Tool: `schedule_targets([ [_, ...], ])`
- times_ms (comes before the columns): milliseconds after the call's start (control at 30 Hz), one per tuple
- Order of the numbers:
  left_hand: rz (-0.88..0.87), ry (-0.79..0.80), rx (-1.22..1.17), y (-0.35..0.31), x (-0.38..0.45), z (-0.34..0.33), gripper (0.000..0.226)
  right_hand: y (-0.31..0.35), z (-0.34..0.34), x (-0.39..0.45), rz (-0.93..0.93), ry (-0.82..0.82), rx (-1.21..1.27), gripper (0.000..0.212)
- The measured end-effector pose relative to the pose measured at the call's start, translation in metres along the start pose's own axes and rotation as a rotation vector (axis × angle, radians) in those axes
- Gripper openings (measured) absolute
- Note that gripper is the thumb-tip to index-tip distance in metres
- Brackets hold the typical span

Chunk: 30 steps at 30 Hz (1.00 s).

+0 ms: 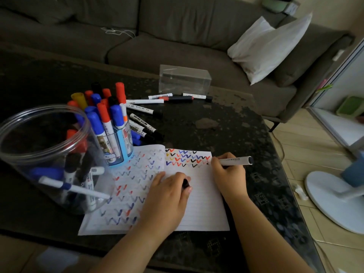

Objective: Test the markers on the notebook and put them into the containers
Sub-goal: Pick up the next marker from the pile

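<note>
- I'm pressing my left hand (169, 192) down on the notebook (199, 203), and my fingers are curling round a black cap (186, 183) against the page.
- I'm pinching a white marker (231, 160) in my right hand (228, 174), its tip touching the paper at the right end of the check-mark rows (187, 157); this one is getting its test right now, I reckon.
- I'm seeing both pages carrying ticks already, the left one nearly full, the right one only at the top, so a good share of the testing looks done.
- I'm looking left at the big clear jar (39, 150), holding several markers, and just behind it the blue cup (118, 154), crammed with capped ones.
- I'm counting loose markers (145, 109) lying on the dark table (226, 123) beyond the notebook, so that pile looks to be waiting.
- I'm spotting a clear box (185, 79) farthest back, seemingly with nothing in it.
</note>
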<state>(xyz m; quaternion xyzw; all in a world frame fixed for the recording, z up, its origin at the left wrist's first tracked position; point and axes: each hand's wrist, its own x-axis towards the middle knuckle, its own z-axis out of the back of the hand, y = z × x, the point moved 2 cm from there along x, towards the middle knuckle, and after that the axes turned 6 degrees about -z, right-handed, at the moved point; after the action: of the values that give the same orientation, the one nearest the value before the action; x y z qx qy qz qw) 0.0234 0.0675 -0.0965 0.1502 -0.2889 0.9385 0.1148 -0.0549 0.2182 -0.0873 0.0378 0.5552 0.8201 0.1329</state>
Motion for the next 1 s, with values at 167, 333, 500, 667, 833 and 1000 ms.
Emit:
schedule_targets([
  [167, 0.047, 0.022, -0.060, -0.001, 0.002, 0.007, 0.023, 0.005, 0.005, -0.002, -0.089, 0.024, 0.151, 0.012],
  [333, 0.238, 0.113, -0.363, 0.008, 0.005, 0.008, 0.011, 0.016, 0.013, -0.016, -0.161, 0.157, 0.246, 0.011],
  [500, 0.534, -0.022, -0.821, 0.007, 0.008, 0.033, 0.012, 0.039, 0.032, -0.061, -0.086, 0.314, 0.363, 0.020],
  [667, 0.692, -0.219, -1.351, -0.022, -0.016, 0.064, 0.015, 0.068, 0.055, -0.108, 0.049, 0.355, 0.397, 0.021],
  [833, 0.642, -0.154, -1.511, -0.058, -0.046, 0.089, 0.016, 0.088, 0.064, -0.148, 0.147, 0.397, 0.378, 0.019],
  [1000, 0.582, -0.108, -1.431, -0.072, -0.061, 0.104, 0.018, 0.092, 0.068, -0.164, 0.150, 0.400, 0.358, 0.019],
])
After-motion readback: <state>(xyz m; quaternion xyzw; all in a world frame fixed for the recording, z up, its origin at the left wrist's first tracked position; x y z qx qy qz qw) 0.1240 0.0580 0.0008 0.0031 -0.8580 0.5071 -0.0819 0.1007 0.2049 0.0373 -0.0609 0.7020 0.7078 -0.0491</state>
